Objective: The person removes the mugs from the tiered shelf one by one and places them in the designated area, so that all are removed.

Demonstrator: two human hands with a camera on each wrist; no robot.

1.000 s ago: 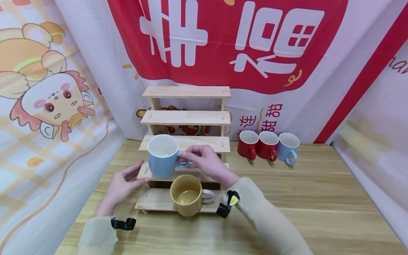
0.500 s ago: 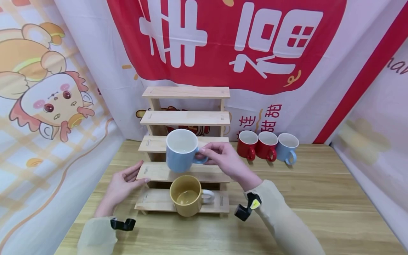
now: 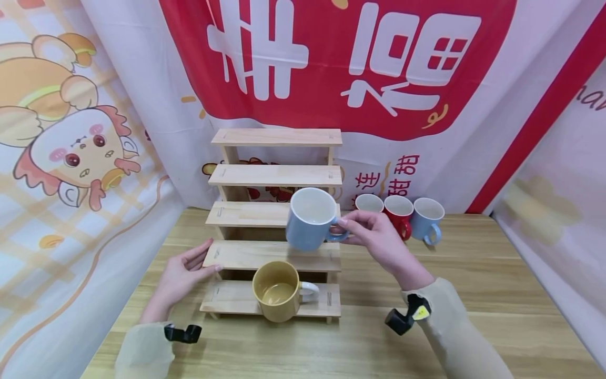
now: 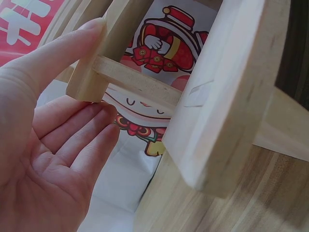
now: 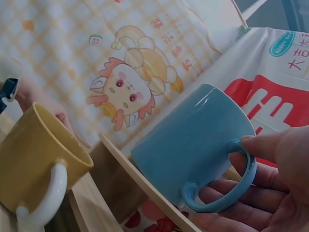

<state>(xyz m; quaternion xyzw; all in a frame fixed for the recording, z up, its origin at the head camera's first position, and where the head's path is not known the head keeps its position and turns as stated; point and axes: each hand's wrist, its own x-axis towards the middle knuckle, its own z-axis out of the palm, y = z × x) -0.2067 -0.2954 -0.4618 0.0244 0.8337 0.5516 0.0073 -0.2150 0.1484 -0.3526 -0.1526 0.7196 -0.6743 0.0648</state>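
Observation:
My right hand (image 3: pixel 379 239) pinches the handle of a light-blue mug (image 3: pixel 310 223), white inside, in front of the right part of the stepped wooden rack (image 3: pixel 251 255). In the right wrist view the blue mug (image 5: pixel 193 140) is tilted, thumb on top of its handle and fingers under it. At the rack's left side my left hand (image 3: pixel 182 281) holds the end of the second step from the bottom. The left wrist view shows its thumb on top of the wooden board (image 4: pixel 89 82) and fingers beneath. A yellow mug (image 3: pixel 276 295) with a white handle stands on the lowest step.
On the table (image 3: pixel 473 273) right of the rack, a red mug (image 3: pixel 369 202), partly behind my right hand, another red mug (image 3: pixel 396 210) and a second light-blue mug (image 3: pixel 426 218) stand in a row. A printed cloth (image 3: pixel 284 113) hangs behind the rack.
My right hand has carried the light-blue mug rightward across the rack, from its left part to its right part. The left hand has stayed at the rack's left end.

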